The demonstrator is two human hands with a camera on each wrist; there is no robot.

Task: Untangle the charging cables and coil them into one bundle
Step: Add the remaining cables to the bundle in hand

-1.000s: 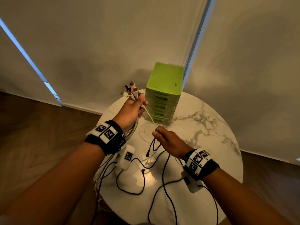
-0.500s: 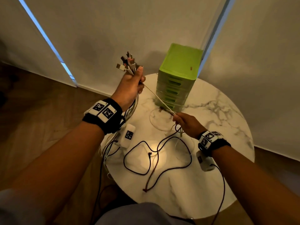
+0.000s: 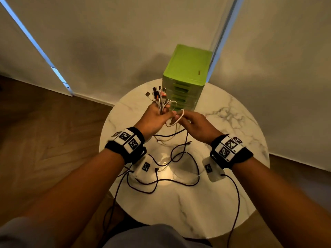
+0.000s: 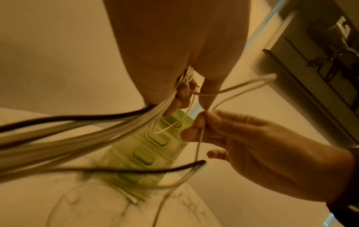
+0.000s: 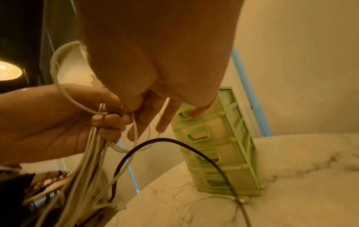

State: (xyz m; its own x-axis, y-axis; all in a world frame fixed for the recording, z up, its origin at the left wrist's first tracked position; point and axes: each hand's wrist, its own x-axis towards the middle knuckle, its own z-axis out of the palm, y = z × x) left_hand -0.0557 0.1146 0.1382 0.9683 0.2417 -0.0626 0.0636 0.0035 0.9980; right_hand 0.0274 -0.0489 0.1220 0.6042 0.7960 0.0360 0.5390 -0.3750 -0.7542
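Note:
My left hand [image 3: 157, 116] grips a bunch of charging cables [image 3: 159, 97], their plug ends fanning out above the fist. The white and black strands [image 4: 81, 130] trail down from that fist in the left wrist view. Right beside it, my right hand [image 3: 189, 122] pinches a thin white cable [image 3: 178, 119] bent into a loop, thumb and forefinger on it [image 4: 204, 118]. That loop [image 5: 58, 76] arcs over to the left hand in the right wrist view. Loose black cables [image 3: 179, 158] lie tangled on the round marble table [image 3: 232, 140] under both wrists.
A green drawer unit [image 3: 186, 77] stands at the table's far edge just beyond the hands. Pale curtains [image 3: 107, 42] hang behind. Wooden floor [image 3: 44, 131] surrounds the table. Black cables [image 3: 114, 203] drop over the near edge towards my lap.
The right hand came in from the stretched white cable to meet the left hand, folding that cable into a loop. The left hand dropped lower, over the table.

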